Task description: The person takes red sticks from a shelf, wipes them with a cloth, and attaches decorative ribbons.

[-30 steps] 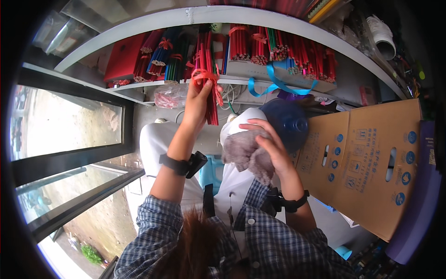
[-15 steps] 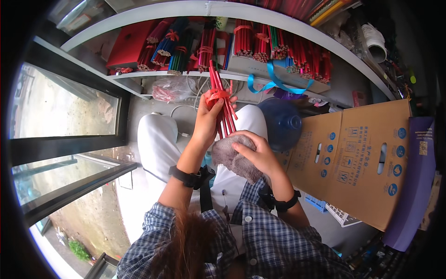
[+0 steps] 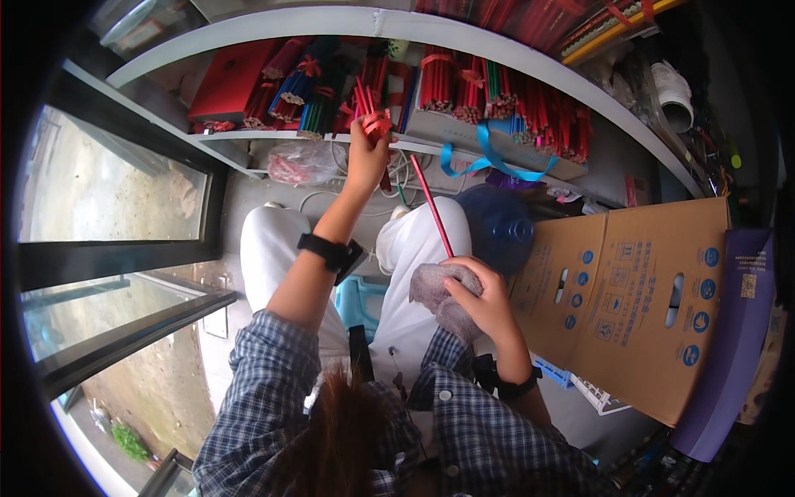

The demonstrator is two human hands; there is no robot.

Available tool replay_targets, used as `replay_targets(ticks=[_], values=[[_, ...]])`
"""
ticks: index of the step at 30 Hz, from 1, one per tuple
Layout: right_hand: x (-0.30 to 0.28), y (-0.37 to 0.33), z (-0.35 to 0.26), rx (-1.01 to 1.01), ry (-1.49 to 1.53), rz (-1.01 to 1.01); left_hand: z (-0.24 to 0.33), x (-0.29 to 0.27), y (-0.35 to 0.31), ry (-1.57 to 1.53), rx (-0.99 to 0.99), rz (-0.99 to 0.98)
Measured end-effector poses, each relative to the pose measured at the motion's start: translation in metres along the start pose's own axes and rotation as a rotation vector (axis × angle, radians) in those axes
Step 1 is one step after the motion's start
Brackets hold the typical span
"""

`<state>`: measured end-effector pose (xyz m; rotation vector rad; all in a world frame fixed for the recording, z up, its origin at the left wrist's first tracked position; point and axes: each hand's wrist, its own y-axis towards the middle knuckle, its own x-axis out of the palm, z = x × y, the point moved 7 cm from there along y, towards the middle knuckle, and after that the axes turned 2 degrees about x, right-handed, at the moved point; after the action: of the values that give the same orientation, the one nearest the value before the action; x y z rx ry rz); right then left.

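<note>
The gray cloth (image 3: 440,291) hid one end of the red stick (image 3: 431,203). The left hand (image 3: 367,156) hid some of the red bundle (image 3: 376,124). Higher red things (image 3: 522,22) looked blurry.

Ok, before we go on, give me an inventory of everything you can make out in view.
Tied stick bundle: one, red, in left hand
Loose stick: one, red, lower end at right hand
Cloth: one, grey, in right hand
Other stick bundles: several, red, blue, green, on shelf
Flat-sided box: one, red, shelf's left
Ribbon: one, blue, shelf front
Plastic bag: one, clear-pinkish, below shelf
Large bottle: one, blue, left of carton
Carton: one, brown, right
Long package: one, purple, far right
Window panes: at least two, clear, left
Wristbands: two, black, on forearms
Trousers: one pair, white, centre
Sleeves: two, blue-white check, bottom
Hands: two, bare, centre
</note>
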<state>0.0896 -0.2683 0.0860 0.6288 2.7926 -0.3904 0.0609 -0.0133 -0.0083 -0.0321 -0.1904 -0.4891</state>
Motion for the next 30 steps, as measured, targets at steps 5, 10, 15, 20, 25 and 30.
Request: replay_targets(ticks=[5,10,15,20,25,30], values=[[-0.017,-0.012,0.019,0.097,0.024,0.09,-0.041,0.025,0.065,0.485,0.357,-0.131],[-0.023,-0.017,0.023,0.103,0.022,0.129,-0.067,0.037,0.078,0.669,0.354,-0.139],[-0.027,-0.013,0.024,0.091,0.037,0.153,-0.068,0.032,0.069,0.798,0.327,-0.13],[-0.026,-0.008,0.022,0.085,0.054,0.185,-0.006,0.026,0.014,0.951,0.519,-0.054],[-0.013,0.001,0.029,0.054,0.197,0.194,0.01,0.046,-0.084,0.353,-0.116,-0.499],[0.008,0.007,0.02,-0.012,0.111,0.164,0.025,0.06,-0.144,-0.165,-0.326,-0.762]])
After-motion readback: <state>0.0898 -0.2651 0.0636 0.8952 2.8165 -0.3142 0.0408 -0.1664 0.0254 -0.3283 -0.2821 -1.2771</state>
